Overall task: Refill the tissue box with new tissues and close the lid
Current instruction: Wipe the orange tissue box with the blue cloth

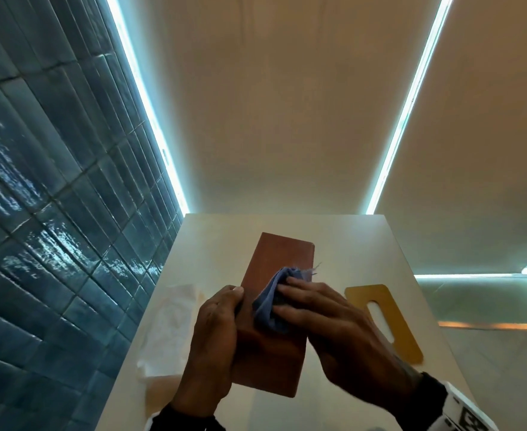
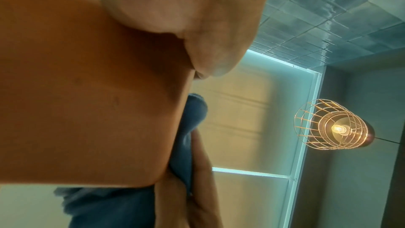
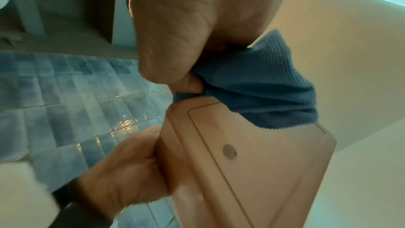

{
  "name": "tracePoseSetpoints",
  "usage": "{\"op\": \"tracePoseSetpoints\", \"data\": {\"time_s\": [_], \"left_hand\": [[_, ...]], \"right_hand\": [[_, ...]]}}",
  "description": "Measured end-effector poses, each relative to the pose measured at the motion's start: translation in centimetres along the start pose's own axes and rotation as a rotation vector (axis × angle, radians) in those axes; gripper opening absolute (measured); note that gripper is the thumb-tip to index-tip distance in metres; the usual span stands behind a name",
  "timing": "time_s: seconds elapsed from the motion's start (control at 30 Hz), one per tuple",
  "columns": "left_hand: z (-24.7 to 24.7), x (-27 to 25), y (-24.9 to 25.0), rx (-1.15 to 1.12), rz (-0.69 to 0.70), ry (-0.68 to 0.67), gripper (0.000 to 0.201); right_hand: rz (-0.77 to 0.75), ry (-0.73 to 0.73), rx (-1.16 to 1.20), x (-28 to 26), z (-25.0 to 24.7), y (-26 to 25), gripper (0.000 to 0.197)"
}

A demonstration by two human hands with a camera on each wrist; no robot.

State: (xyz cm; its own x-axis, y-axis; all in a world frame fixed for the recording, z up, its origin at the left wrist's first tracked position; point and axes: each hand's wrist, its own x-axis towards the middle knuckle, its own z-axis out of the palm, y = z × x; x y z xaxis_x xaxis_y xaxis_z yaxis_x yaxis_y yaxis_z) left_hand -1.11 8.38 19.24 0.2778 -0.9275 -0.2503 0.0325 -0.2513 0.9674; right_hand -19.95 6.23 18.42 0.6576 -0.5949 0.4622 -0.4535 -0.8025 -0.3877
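- Tissue box (image 1: 271,318), brown and turned base-up on the pale worktop (image 1: 343,244), lies lengthwise away from the person; the right wrist view shows a recessed panel with a small round mark on the upturned face.
- Left hand (image 1: 215,343) grips the box's near left edge, thumb over the top and fingers (image 3: 136,167) curled round the side, steadying it.
- Right hand (image 1: 333,325) presses a bunched blue cloth (image 1: 271,303) onto the box, fingers curled round the fabric. This looks like wiping ahead of the refill.
- Risk: a hard stroke could push the box out of the left hand's grip and send it sliding on the smooth worktop.
- Yellow lid (image 1: 383,321), slotted, lies flat just right of the box, close under the right forearm; a wide wipe could knock it toward the worktop's right edge.
- White tissue pack (image 1: 169,328) rests left of the box, behind the left hand; a shove that way could crumple it.
- Beyond, blue wall tiles (image 1: 54,181) and lit ceiling strips; the box is not yet refilled or lidded.
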Motion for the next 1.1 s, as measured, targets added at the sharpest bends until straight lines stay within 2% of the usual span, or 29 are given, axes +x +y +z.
{"op": "tracePoseSetpoints", "data": {"time_s": [0.1,0.17,0.2,0.33,0.37,0.43,0.53,0.6,0.63,0.77,0.8,0.87,0.93,0.97,1.03,1.1], "left_hand": [[-0.6,0.0,0.0,0.071,0.024,-0.042,0.041],[-0.7,-0.1,0.0,0.07,0.034,-0.069,0.042],[-0.7,-0.2,0.0,0.055,0.047,-0.062,0.04],[0.1,-0.8,0.0,0.1,0.061,-0.016,0.035],[0.1,-0.9,0.0,0.102,0.061,-0.016,0.036],[-0.1,-1.0,-0.1,0.082,0.071,-0.013,0.037],[-0.8,-0.8,-0.3,0.104,0.106,-0.041,0.037],[-1.0,-0.9,-0.4,0.134,0.12,-0.045,0.036],[-1.1,-1.0,-0.4,0.13,0.135,-0.04,0.037],[-0.7,-1.4,-0.8,0.155,0.179,-0.033,0.039],[-0.6,-1.4,-1.0,0.161,0.183,-0.039,0.038],[-0.8,-1.2,-1.2,0.148,0.19,-0.03,0.039],[-1.0,-1.1,-1.2,0.112,0.179,-0.021,0.039],[-1.1,-1.1,-1.2,0.095,0.173,-0.023,0.039],[-1.1,-1.1,-1.2,0.084,0.168,-0.033,0.039],[-0.9,-1.4,-1.3,0.103,0.172,-0.052,0.034]], "right_hand": [[-0.188,-0.08,0.027,-0.4,-0.1,-1.7,0.039],[-0.205,-0.102,0.08,-0.3,-0.2,-1.1,0.04],[-0.173,-0.092,0.068,-0.1,-0.2,-0.3,0.041],[0.198,0.084,0.025,1.6,-0.8,3.5,0.05],[0.232,0.103,0.016,1.9,-0.9,3.8,0.05],[0.138,0.069,-0.046,1.8,-0.6,2.8,0.047],[-0.113,-0.072,-0.055,0.8,-0.2,0.3,0.048],[-0.156,-0.107,-0.01,0.6,-0.1,0.4,0.049],[-0.105,-0.082,0.004,0.8,-0.1,1.0,0.05],[0.351,0.103,0.027,2.7,-0.8,4.3,0.055],[0.359,0.107,0.013,2.8,-1.0,4.3,0.055],[0.153,0.082,-0.071,2.6,-1.1,2.8,0.045],[-0.071,-0.011,-0.113,1.8,-1.0,0.7,0.041],[-0.119,-0.055,-0.106,1.6,-0.9,0.2,0.042],[-0.099,-0.057,-0.083,1.6,-0.8,0.8,0.046],[0.036,0.047,-0.07,2.0,-0.7,2.6,0.046]]}}
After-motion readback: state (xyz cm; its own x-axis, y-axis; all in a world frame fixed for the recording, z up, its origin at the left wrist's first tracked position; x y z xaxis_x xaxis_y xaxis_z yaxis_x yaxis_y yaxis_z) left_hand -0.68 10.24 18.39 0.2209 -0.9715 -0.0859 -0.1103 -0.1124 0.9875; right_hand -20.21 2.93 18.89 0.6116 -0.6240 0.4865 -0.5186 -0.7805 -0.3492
